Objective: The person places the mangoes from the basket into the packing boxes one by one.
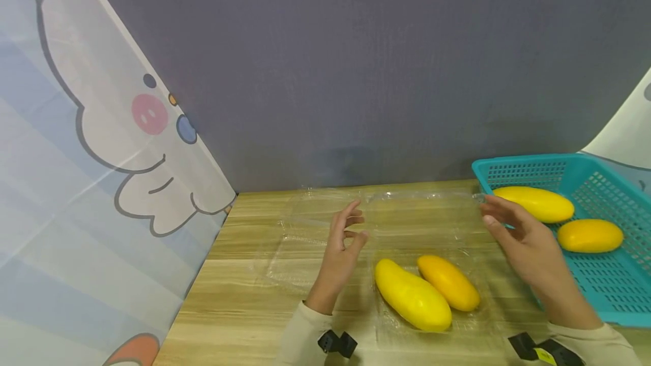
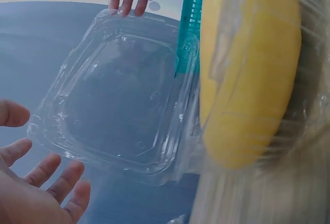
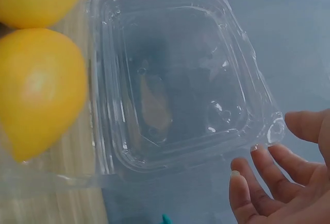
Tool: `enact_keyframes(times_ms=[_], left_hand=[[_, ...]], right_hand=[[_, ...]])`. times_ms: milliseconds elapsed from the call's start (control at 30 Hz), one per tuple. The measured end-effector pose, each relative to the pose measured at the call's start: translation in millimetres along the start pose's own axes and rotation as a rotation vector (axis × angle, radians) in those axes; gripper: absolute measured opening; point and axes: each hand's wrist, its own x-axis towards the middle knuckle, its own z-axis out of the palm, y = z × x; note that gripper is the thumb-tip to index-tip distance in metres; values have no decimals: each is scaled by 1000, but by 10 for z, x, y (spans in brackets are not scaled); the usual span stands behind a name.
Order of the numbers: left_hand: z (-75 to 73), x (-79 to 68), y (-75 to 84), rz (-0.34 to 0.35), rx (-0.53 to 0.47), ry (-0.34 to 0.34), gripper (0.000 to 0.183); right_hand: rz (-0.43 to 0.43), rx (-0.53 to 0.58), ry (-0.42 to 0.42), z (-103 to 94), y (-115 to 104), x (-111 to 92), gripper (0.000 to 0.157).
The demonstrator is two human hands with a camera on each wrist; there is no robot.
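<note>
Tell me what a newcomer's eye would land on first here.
Probably the long yellow fruit and the smaller orange-yellow fruit, side by side in the clear container base, low in the head view. Next, likely the teal basket at the right, with two more yellow fruits inside. The transparent raised lid would come later, between the left hand and right hand.

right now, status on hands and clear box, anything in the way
Left hand, right hand at either side of raised lid. Two yellow fruits in clear base. Possible snag: teal basket, right hand's side.
</note>
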Motion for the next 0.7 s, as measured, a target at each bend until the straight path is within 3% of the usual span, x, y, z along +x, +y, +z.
enact_keyframes(times_ms=[200, 333, 500, 700], left_hand=[[-33, -38, 111, 38, 80, 17, 61], [-55, -71, 195, 79, 188, 42, 50], [-99, -108, 275, 152, 374, 70, 32], [-179, -144, 357, 312, 589, 44, 17]], right_hand=[[16, -68, -12, -103, -80, -23, 42], [19, -187, -41, -210, -112, -43, 39], [-78, -293, -44, -299, -142, -51, 29], [-204, -367, -56, -402, -138, -64, 23]])
